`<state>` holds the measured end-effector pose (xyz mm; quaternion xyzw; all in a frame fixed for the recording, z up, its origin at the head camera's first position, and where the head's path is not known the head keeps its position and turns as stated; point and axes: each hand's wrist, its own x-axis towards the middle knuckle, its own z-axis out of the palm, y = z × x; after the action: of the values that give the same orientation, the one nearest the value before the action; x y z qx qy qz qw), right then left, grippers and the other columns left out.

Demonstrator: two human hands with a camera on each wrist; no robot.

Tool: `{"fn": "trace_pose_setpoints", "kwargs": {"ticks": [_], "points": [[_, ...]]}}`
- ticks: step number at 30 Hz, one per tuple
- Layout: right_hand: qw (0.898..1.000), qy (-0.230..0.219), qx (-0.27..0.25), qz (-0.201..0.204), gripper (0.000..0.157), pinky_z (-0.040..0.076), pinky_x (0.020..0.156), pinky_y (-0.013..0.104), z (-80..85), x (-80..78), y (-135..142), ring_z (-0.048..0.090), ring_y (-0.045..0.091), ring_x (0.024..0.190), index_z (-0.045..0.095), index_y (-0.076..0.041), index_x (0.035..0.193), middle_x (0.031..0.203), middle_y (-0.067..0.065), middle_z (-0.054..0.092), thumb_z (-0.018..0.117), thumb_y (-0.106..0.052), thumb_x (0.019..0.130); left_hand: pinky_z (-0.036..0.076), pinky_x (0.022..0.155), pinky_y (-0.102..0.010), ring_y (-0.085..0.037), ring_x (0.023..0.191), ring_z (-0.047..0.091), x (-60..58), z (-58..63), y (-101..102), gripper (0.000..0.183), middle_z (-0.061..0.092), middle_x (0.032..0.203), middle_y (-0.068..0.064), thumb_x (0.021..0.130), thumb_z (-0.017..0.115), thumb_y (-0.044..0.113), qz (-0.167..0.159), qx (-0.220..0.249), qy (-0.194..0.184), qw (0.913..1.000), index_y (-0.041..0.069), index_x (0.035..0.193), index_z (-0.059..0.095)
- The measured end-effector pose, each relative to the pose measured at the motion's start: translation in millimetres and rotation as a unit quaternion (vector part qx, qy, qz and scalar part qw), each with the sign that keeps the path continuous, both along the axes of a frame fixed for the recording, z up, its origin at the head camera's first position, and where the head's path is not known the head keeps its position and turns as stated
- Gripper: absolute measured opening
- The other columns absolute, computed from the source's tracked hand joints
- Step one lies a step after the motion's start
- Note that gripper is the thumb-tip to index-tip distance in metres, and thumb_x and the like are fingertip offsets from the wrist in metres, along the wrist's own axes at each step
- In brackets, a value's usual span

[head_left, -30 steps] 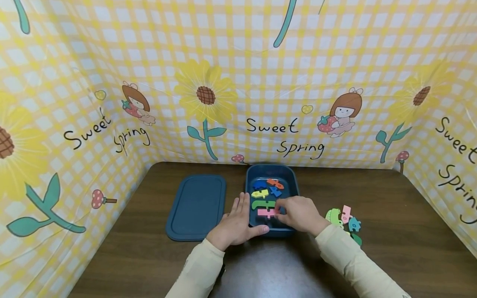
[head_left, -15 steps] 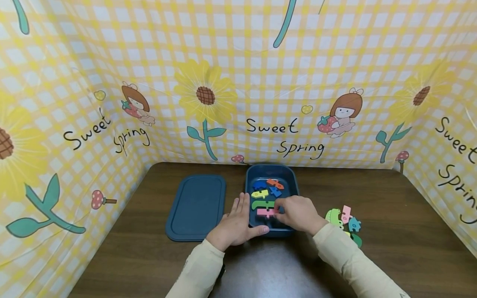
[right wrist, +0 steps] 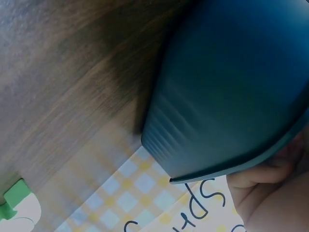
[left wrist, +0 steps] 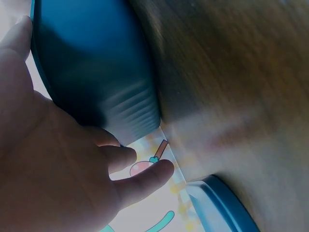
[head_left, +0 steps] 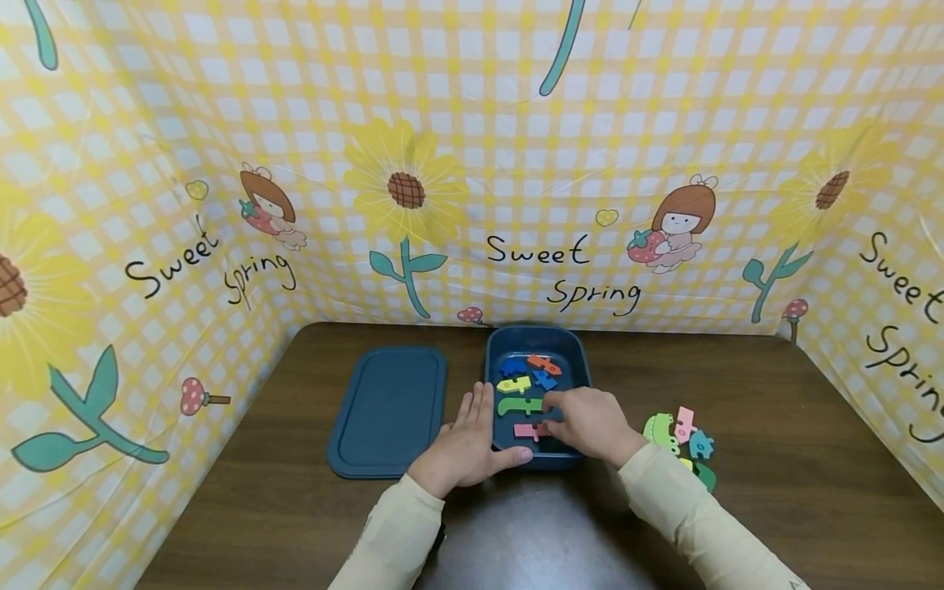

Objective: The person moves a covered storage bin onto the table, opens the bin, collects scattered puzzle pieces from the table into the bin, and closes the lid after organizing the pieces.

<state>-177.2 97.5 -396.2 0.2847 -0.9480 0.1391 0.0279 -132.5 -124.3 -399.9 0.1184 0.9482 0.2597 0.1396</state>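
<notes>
A dark blue box [head_left: 537, 332] holds several coloured pieces with notched edges, like puzzle pieces. My left hand [head_left: 466, 449] lies along its left side with fingers straight and the thumb over the near rim; the left wrist view shows that hand [left wrist: 58, 154] against the outer wall. My right hand [head_left: 593, 422] reaches over the right rim, thumb and fingers curled at the right end of the pink puzzle piece [head_left: 525, 431]. Just behind lies a long green piece [head_left: 519, 406], its right end at the index finger. In the right wrist view the box wall [right wrist: 217, 106] hides the fingertips.
Left of the box lies its dark blue lid [head_left: 391, 410]. On the table to the right sits a small pile with a light green piece [head_left: 660, 430], a pink one [head_left: 684, 424] and a teal one [head_left: 701, 444]. A yellow checked cloth [head_left: 546, 164] hangs behind.
Inside the box the pink puzzle piece has shifted toward the near wall, widening the gap to the green piece. The left hand has stayed put; the right hand has hardly moved.
</notes>
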Motion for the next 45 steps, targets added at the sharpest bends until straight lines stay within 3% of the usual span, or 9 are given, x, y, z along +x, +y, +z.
{"fn": "trace_pose_setpoints", "kwargs": {"ticks": [3, 7, 11, 14, 19, 22, 29, 36, 45], "points": [[0.998, -0.040, -0.047, -0.008, 0.018, 0.050, 0.059, 0.030, 3.3, 1.1, 3.5, 0.052, 0.012, 0.064, 0.075, -0.014, 0.107, 0.076, -0.008, 0.063, 0.075, -0.024, 0.093, 0.018, 0.113, -0.065, -0.032, 0.153, 0.001, 0.0, -0.2, 0.2, 0.111, -0.003, 0.168, -0.013, 0.092, 0.060, 0.067, 0.000, 0.001, 0.002, 1.0000, 0.006, 0.162, -0.002], [0.988, -0.091, -0.121, -0.016, 0.014, 0.049, 0.057, 0.029, 8.3, 1.1, 12.2, 0.054, 0.014, 0.064, 0.074, -0.011, 0.109, 0.074, -0.006, 0.061, 0.070, -0.017, 0.097, 0.018, 0.114, -0.065, -0.032, 0.153, 0.000, -0.5, -0.6, 0.0, 0.111, -0.003, 0.168, -0.013, 0.092, 0.059, 0.068, -0.002, 0.000, 0.004, 1.0000, 0.007, 0.162, -0.002], [0.981, -0.110, -0.155, -0.030, 0.012, 0.051, 0.057, 0.029, 11.8, -1.9, 25.7, 0.056, 0.017, 0.068, 0.073, -0.010, 0.107, 0.078, -0.002, 0.061, 0.067, -0.014, 0.099, 0.018, 0.114, -0.065, -0.032, 0.153, 0.001, -0.3, -0.7, -0.7, 0.111, -0.003, 0.168, -0.013, 0.091, 0.059, 0.068, -0.002, 0.004, 0.005, 1.0000, 0.007, 0.162, -0.002], [0.981, -0.097, -0.159, -0.045, 0.010, 0.052, 0.059, 0.030, 12.7, -5.5, 39.6, 0.057, 0.017, 0.071, 0.073, -0.009, 0.105, 0.082, -0.002, 0.062, 0.065, -0.013, 0.099, 0.017, 0.114, -0.065, -0.033, 0.153, 0.001, -0.1, -1.0, -1.0, 0.112, -0.002, 0.168, -0.013, 0.091, 0.060, 0.067, 0.000, 0.008, 0.004, 1.0000, 0.007, 0.162, -0.001], [0.986, -0.033, -0.151, -0.057, 0.007, 0.047, 0.057, 0.033, 11.2, -11.6, 70.5, 0.054, 0.015, 0.064, 0.073, -0.009, 0.096, 0.076, -0.004, 0.062, 0.065, -0.011, 0.097, 0.017, 0.114, -0.065, -0.033, 0.153, 0.001, -1.0, -2.2, -0.4, 0.112, -0.003, 0.168, -0.013, 0.091, 0.060, 0.067, -0.001, 0.009, 0.004, 1.0000, 0.007, 0.162, -0.001], [0.988, -0.022, -0.140, -0.065, 0.008, 0.045, 0.056, 0.033, 10.3, -12.8, 91.3, 0.052, 0.013, 0.062, 0.072, -0.009, 0.096, 0.076, -0.003, 0.063, 0.065, -0.010, 0.097, 0.017, 0.114, -0.065, -0.033, 0.153, 0.001, -1.8, -3.8, -0.1, 0.112, -0.002, 0.168, -0.013, 0.091, 0.060, 0.068, -0.001, 0.007, 0.006, 1.0000, 0.007, 0.162, -0.001], [0.975, -0.117, -0.149, -0.112, 0.018, 0.049, 0.045, 0.036, 10.7, -10.0, 129.0, 0.056, 0.025, 0.042, 0.067, 0.000, 0.113, 0.093, 0.015, 0.068, 0.057, -0.009, 0.102, 0.017, 0.114, -0.065, -0.032, 0.153, 0.001, -3.3, -7.4, -0.5, 0.114, -0.002, 0.168, -0.012, 0.090, 0.060, 0.070, -0.001, 0.004, 0.009, 0.9999, 0.007, 0.163, -0.001], [0.985, -0.086, -0.086, -0.121, 0.019, 0.049, 0.064, 0.039, 4.4, -13.9, 151.3, 0.061, 0.019, 0.074, 0.070, 0.002, 0.112, 0.100, 0.014, 0.071, 0.062, -0.009, 0.099, 0.017, 0.114, -0.065, -0.033, 0.153, 0.001, -2.5, -6.6, -1.6, 0.113, -0.002, 0.168, -0.012, 0.090, 0.060, 0.069, 0.002, 0.006, 0.011, 0.9999, 0.007, 0.163, -0.001], [0.989, -0.091, -0.022, -0.114, 0.020, 0.051, 0.078, 0.056, -16.2, -18.0, 177.9, 0.065, 0.040, 0.094, 0.074, 0.001, 0.106, 0.102, 0.018, 0.071, 0.062, -0.005, 0.092, 0.017, 0.113, -0.065, -0.033, 0.153, 0.001, -2.4, -6.3, -1.2, 0.112, -0.002, 0.168, -0.013, 0.091, 0.060, 0.068, -0.001, 0.006, 0.011, 0.9999, 0.007, 0.163, -0.001]]}}
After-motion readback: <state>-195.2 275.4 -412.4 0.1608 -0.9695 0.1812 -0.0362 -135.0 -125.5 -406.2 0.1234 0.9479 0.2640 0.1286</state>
